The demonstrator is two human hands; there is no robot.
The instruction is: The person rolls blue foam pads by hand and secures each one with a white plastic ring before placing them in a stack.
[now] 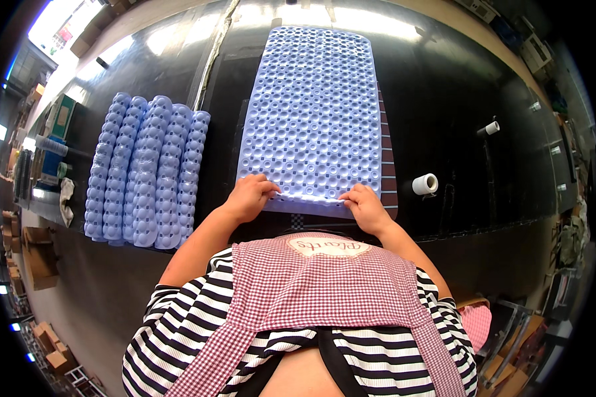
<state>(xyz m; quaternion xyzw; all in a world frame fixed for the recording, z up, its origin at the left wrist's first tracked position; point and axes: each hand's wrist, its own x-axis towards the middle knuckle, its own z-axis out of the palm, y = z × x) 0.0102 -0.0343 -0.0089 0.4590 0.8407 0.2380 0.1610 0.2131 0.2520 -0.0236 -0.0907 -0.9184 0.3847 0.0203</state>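
A pale blue rubber mat covered in round bumps and holes lies flat on the black table, stretching away from me. My left hand grips its near edge at the left, fingers curled over the rim. At the right of that same edge my right hand pinches the mat. The near edge is slightly lifted and folded under both hands. A striped board shows beneath the mat's right side.
Several rolled blue mats lie side by side on the table to the left. Two white tape rolls sit to the right. Cardboard boxes and shelves line the floor at left.
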